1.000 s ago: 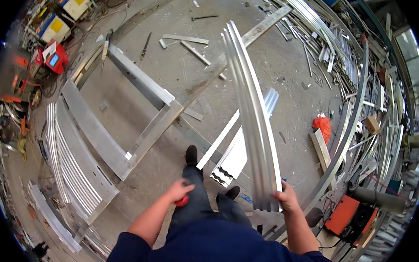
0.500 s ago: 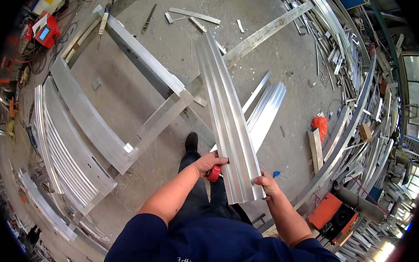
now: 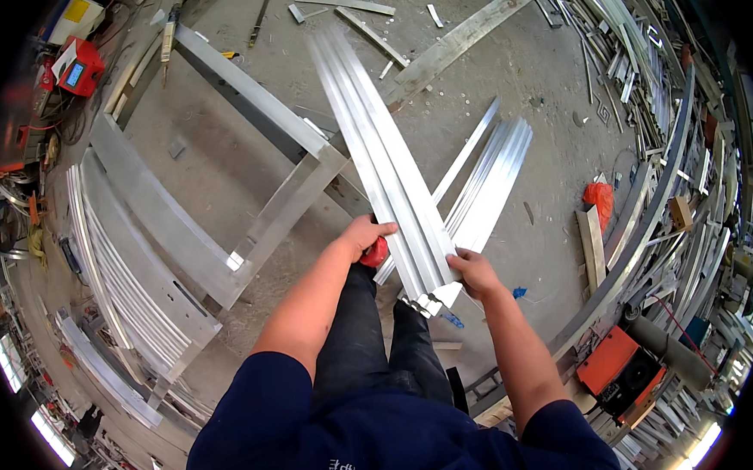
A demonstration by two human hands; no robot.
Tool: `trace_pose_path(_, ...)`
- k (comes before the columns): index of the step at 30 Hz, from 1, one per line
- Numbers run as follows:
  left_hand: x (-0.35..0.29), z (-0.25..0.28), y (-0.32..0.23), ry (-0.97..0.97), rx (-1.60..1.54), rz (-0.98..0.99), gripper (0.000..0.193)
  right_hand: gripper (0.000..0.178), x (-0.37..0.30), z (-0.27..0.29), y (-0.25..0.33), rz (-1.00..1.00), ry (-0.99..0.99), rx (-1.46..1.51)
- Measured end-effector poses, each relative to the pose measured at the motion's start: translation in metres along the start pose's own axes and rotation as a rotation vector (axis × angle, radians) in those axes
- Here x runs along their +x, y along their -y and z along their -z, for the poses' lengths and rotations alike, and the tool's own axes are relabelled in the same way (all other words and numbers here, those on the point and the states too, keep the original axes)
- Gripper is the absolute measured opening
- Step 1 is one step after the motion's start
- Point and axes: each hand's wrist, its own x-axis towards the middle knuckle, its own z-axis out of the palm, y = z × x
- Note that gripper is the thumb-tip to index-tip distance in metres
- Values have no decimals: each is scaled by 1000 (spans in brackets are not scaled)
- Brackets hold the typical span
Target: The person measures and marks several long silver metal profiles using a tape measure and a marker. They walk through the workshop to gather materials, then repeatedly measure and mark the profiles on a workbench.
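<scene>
At 6 o'clock, a short line of white characters runs across the chest of the navy shirt [image 3: 364,447], upside down from this view, with folds in the cloth bending the row. At 10 o'clock, the red machine [image 3: 89,66] bears a lit blue screen [image 3: 74,74] with pale marks on it, too small to make out. Between 10 and 11 o'clock, a yellow label [image 3: 76,9] sits on a white machine [image 3: 60,28]; any print on it is too small to read.
</scene>
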Motion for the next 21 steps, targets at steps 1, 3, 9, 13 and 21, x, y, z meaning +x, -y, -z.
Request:
trace_pose_path(1, -2, 0, -10, -49, 54, 42, 60, 46, 7, -5, 6, -2, -26, 0)
trace_pose_path(3, 10, 2, -7, -72, 91, 4, 59, 46, 28, -9, 13, 63, -87, -132)
trace_pose_path(9, 25, -21, 15, 74, -217, -75, 49, 45, 96, -29, 70, 196, -206, -384)
trace_pose_path(13, 42, -19, -19, 21, -265, 22, 46, 55, 121, -25, 101, 181, -212, -183)
trace_pose_path(21, 76, 30, -68, -77, -326, -37, 37, 68, 90, 9, 40, 406, -424, -196)
